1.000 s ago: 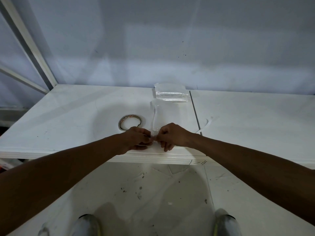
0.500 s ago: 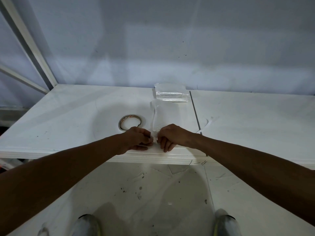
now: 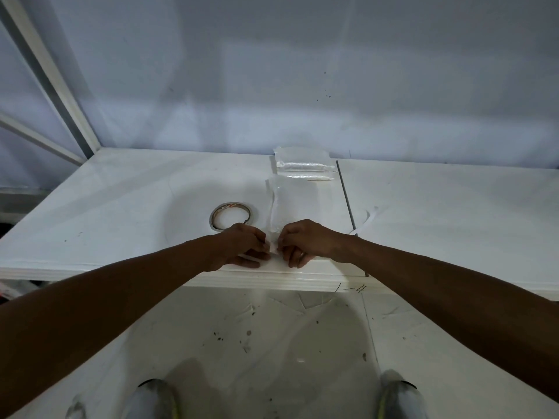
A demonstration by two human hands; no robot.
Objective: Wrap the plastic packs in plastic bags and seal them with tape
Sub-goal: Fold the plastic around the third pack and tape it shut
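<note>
Left hand (image 3: 242, 247) and right hand (image 3: 305, 241), fingertips nearly meeting, pinch the plastic bag's (image 3: 293, 204) near end at the bench's (image 3: 121, 207) front edge — its long axis runs away toward the back edge. The tape roll (image 3: 231, 216) lies just beyond the left hand.

My left hand (image 3: 239, 247) and right hand (image 3: 305, 240) cover the near end of the plastic bag (image 3: 290, 204) they pinch, hiding its fold from me. The left hand also hides part of the tape roll (image 3: 231, 205). Both shoes (image 3: 152, 400) are cropped below.
</note>
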